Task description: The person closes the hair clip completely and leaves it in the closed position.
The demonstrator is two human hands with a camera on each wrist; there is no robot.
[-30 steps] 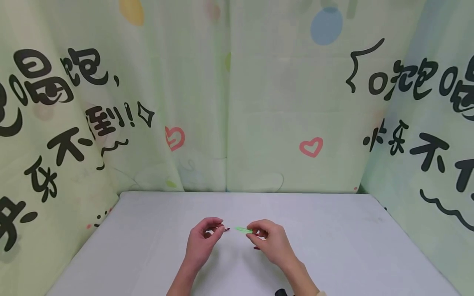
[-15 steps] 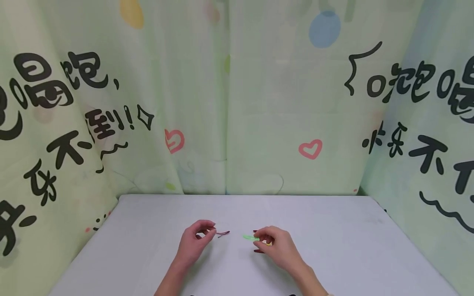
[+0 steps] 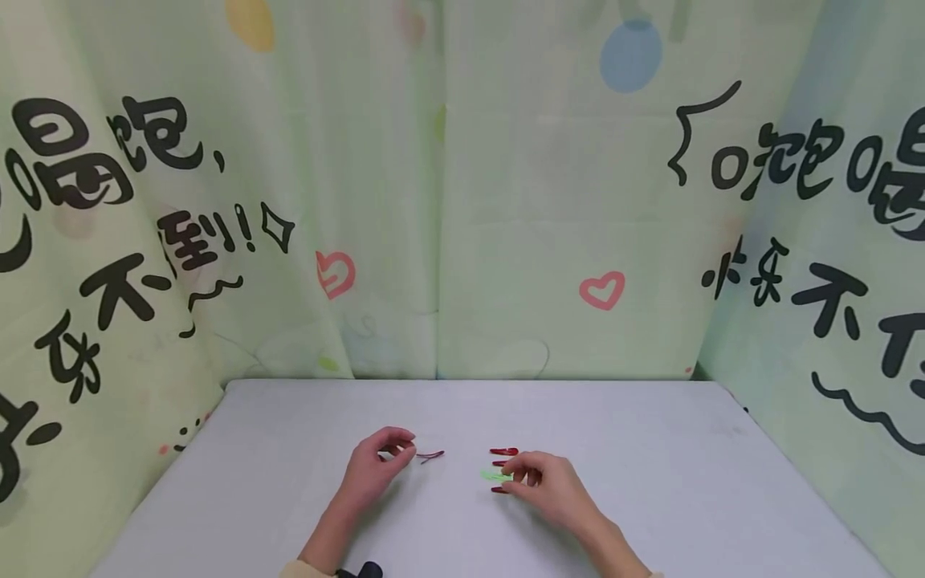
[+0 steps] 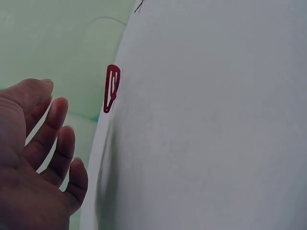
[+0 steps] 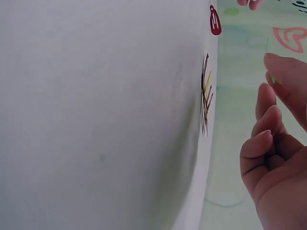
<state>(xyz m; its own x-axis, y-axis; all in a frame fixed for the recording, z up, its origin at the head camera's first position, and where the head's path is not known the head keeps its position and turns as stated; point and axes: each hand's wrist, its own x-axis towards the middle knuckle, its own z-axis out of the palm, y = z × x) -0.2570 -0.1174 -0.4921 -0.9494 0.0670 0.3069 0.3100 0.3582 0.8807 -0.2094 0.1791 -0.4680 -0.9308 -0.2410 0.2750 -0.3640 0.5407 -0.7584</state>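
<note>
My left hand (image 3: 400, 446) hovers low over the white table (image 3: 650, 457) with loosely bent fingers (image 4: 57, 139) and holds nothing. A dark red snap hair clip (image 3: 430, 456) (image 4: 112, 88) lies flat on the table just right of its fingertips, apart from them. My right hand (image 3: 515, 471) pinches one end of a light green hair clip (image 3: 495, 475), low over the table. Several red hair clips (image 3: 503, 451) lie around the green one, and in the right wrist view they show edge-on as a small pile (image 5: 206, 96).
Pale green printed curtains (image 3: 448, 241) close in the table on the left, back and right. A black wrist-worn camera (image 3: 364, 570) shows at the bottom edge. The table's left edge (image 3: 181, 449) meets the curtain.
My hands have drawn apart. The right hand has come down and toward me with the green clip, beside the red clips. The dark red clip now lies on the table off my left fingertips.
</note>
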